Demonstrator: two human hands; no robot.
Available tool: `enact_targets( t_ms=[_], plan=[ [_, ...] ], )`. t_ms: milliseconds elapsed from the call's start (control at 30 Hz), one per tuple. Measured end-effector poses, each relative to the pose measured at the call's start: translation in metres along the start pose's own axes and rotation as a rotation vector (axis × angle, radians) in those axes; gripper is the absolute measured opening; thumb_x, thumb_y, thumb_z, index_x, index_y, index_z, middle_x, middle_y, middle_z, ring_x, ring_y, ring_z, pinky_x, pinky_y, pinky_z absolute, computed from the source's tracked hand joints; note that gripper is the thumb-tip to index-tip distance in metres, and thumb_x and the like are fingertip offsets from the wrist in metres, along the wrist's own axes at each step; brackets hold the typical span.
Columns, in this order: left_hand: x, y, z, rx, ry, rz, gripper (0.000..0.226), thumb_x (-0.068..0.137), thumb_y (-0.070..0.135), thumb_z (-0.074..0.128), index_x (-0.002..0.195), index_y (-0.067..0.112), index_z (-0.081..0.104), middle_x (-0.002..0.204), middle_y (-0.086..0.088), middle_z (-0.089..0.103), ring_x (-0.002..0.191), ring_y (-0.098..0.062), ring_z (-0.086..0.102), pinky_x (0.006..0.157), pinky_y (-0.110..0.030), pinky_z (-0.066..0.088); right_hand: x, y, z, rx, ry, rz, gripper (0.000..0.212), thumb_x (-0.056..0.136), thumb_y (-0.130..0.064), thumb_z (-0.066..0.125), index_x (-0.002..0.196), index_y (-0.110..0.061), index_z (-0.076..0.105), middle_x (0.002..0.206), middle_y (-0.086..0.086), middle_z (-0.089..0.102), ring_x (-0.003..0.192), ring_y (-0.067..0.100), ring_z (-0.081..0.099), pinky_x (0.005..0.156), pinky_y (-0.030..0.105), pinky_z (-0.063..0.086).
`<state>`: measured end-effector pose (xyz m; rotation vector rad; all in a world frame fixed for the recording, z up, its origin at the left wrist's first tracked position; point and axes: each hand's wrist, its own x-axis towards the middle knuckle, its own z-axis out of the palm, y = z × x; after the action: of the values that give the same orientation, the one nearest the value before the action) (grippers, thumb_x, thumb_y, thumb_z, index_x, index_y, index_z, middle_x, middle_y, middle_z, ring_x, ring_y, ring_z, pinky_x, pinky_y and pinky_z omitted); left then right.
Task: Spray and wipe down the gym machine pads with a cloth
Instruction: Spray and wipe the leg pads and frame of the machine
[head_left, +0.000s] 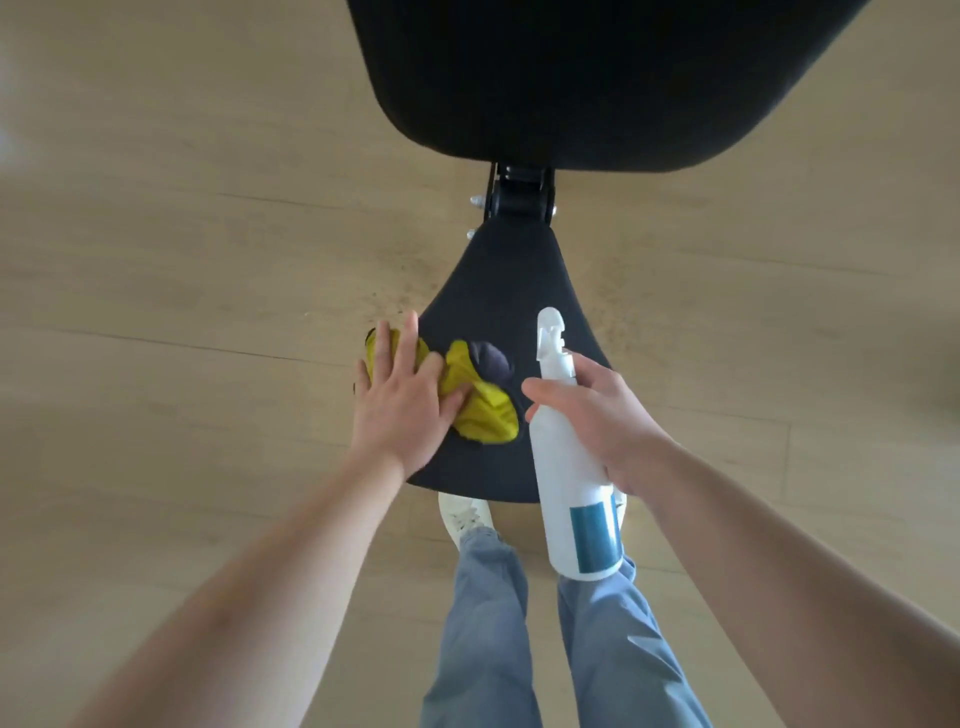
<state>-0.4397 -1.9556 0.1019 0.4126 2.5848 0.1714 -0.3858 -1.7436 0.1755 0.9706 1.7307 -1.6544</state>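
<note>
View: looking straight down from the person's head at a gym bench over a pale wooden floor.

Seat pad: black and wedge-shaped, narrow at the far end and wide at the near end, just in front of the person's legs.

Back pad: large and black, filling the top of the view, joined to the narrow end of the seat pad by a black hinge bracket.

Cloth: yellow with a dark patch, crumpled, lying on the left half of the seat pad near its wide end; one part reaches the pad's left edge.

Left hand: flat with straight, spread fingers, pressing down on the cloth at the left edge of the seat pad.

Right hand: fingers curled round the upper body of a spray bottle, holding it over the right side of the seat pad.

Spray bottle: white with a teal label near its base, tilted, nozzle pointing away from the person.

Below the pad: blue-grey trousers and a white shoe on the floor.
</note>
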Motion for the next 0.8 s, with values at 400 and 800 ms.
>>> enact_targets(
  t_ms=[400,800],
  plan=[
    [-0.094,0.078,0.044,0.181,-0.108,0.125,0.039,0.096,0.06,0.041,0.099,0.025,0.058,0.168,-0.016,-0.018,0.153,-0.039,-0.025,0.111,-0.081,0.002,-0.014,0.018,-0.062,0.199,0.004,0.07,0.023,0.085,-0.041,0.076,0.098,-0.024,0.067,0.089,0.015,0.077,0.072,0.03,0.069,0.085,0.057,0.061],
    [0.038,0.167,0.031,0.23,0.039,0.499,0.039,0.089,0.054,0.056,0.101,0.021,0.07,0.17,-0.016,0.011,0.157,-0.036,0.002,0.108,-0.084,0.005,-0.02,0.041,-0.104,0.213,0.128,0.057,0.032,0.072,-0.043,0.078,0.092,-0.02,0.069,0.087,0.012,0.07,0.073,0.027,0.065,0.073,0.045,0.057]
  ],
)
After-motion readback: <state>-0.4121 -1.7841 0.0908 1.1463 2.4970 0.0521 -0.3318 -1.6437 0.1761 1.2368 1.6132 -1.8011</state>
